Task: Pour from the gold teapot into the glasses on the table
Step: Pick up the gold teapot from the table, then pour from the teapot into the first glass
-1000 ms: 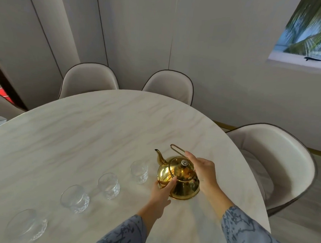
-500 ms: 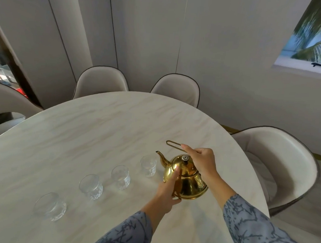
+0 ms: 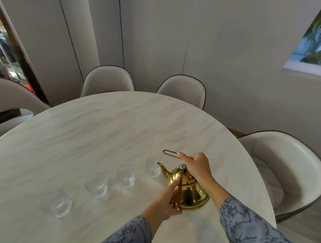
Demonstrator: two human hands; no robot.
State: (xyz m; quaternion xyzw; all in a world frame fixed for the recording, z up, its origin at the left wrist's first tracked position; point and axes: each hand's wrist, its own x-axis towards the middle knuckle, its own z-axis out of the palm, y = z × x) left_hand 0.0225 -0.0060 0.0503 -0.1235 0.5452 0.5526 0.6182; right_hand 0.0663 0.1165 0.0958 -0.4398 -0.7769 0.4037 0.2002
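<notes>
A gold teapot [image 3: 188,191] is tilted to the left above the marble table [image 3: 100,133], its spout tip at the rim of the nearest clear glass [image 3: 152,167]. My right hand [image 3: 197,165] grips the teapot's thin wire handle from above. My left hand [image 3: 164,201] cups the pot's near side, with the forefinger laid up its body. Three more clear glasses stand in a row to the left: one [image 3: 125,176], another [image 3: 96,185] and the last [image 3: 56,203].
Padded beige chairs ring the table: two at the far side [image 3: 107,81] [image 3: 183,90], one at the right [image 3: 286,163] and one at the left [image 3: 10,94]. The table edge curves close past the teapot on the right.
The teapot has tipped further to the left, and its spout has reached the nearest glass. The view has swung left, so the whole row of glasses shows further right.
</notes>
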